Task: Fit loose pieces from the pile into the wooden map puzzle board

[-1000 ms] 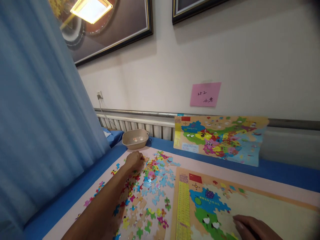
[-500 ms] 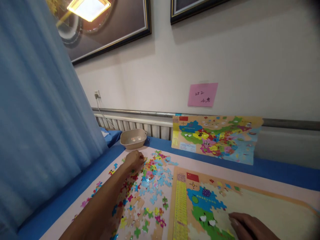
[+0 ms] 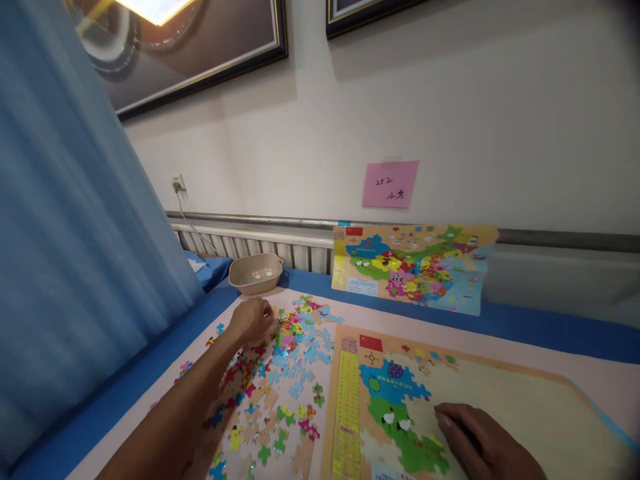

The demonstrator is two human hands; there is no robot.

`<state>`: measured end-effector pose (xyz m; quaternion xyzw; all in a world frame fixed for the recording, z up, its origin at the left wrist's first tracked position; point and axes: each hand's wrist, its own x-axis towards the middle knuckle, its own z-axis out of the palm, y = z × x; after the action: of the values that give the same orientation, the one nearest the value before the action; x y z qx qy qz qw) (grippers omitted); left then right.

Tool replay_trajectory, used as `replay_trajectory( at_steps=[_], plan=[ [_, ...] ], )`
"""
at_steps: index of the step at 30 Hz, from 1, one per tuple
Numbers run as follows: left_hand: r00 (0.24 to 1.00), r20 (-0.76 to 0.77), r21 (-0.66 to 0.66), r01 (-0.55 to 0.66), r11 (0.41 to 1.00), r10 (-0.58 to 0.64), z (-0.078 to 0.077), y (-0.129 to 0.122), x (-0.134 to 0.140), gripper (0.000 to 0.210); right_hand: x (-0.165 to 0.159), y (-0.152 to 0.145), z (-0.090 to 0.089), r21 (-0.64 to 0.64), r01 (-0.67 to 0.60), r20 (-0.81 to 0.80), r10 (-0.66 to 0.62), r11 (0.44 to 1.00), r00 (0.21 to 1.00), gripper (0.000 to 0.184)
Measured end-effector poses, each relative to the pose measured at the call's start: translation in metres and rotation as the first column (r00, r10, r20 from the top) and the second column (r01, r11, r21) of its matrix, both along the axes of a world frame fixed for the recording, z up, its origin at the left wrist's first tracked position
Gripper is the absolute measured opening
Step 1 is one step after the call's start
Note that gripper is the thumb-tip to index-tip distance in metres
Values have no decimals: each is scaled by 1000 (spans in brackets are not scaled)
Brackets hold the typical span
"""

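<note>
Puzzle pieces (image 3: 287, 343) lie scattered through the lower centre of the frame, and on my feed the left hand (image 3: 254, 319) bends over their far edge, fingers curled; I cannot tell whether it grasps one. At lower right I see the right hand (image 3: 475, 433), fingers bent, over the partly filled puzzle board (image 3: 520, 400); its grip is unclear to me. Left of the propped map sheet (image 3: 415, 267), a beige basin (image 3: 250, 287) contains a few pieces.
</note>
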<state>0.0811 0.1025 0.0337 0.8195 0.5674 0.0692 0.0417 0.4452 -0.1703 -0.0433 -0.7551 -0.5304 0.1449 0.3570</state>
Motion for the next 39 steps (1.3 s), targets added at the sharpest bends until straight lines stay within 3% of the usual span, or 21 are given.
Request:
replay_trajectory(
  at_steps=[6,10,14,23,39],
  plan=[
    [999,36,41,35,999,-36,1,-81,-19,18,-2,-3,3,10,4,-12,-4,1000,1000,54],
    [996,88,2,3,1000,-3,-9,-135,-19,20,-2,-4,3,29,-6,11,5,1000,1000,53],
    [992,126,-68,4,998,4,-23,-167,-16,18,-5,-4,6,52,-30,45,27,998,999,49],
    [965,262,32,-4,999,-4,-49,-184,-28,12,-8,-8,13,86,-87,104,78,993,992,44],
    [927,350,131,92,987,-132,-59,-186,-25,9,-11,-6,15,64,-82,132,73,995,989,46]
  ],
)
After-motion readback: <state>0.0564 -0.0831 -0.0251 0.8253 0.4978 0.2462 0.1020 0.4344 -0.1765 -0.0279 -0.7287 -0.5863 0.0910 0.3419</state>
